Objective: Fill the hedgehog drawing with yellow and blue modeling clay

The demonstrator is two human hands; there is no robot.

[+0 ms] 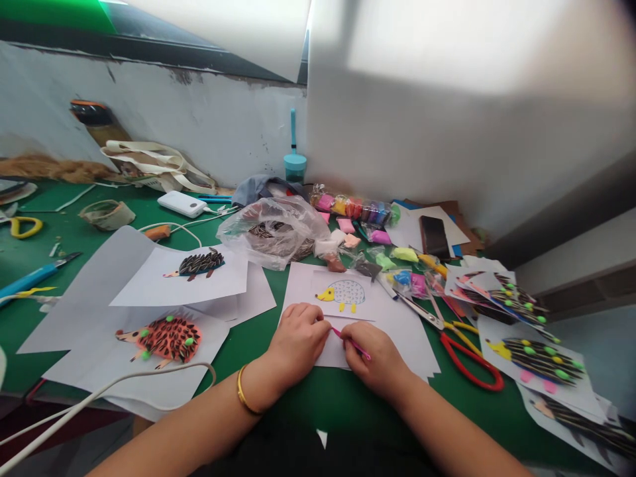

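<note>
A white card (298, 291) with a hedgehog drawing (348, 292) lies on white paper at the centre; the hedgehog has a yellow face, yellow feet and a blue-outlined body. My left hand (301, 338) rests at the card's lower left edge, its fingers curled together; what they pinch, if anything, is hidden. In my right hand (372, 354) is a thin pink tool (358, 349), its tip pointing toward my left fingertips. Both hands are close together over the paper.
Clay packets (380, 236) and a plastic bag of seeds (273, 232) lie behind the card. Red-handled scissors (470, 364) are at the right, near finished hedgehog pictures (541, 361). More hedgehog pictures (169, 338) and a white cable (119, 379) lie left. A phone (434, 236) sits back right.
</note>
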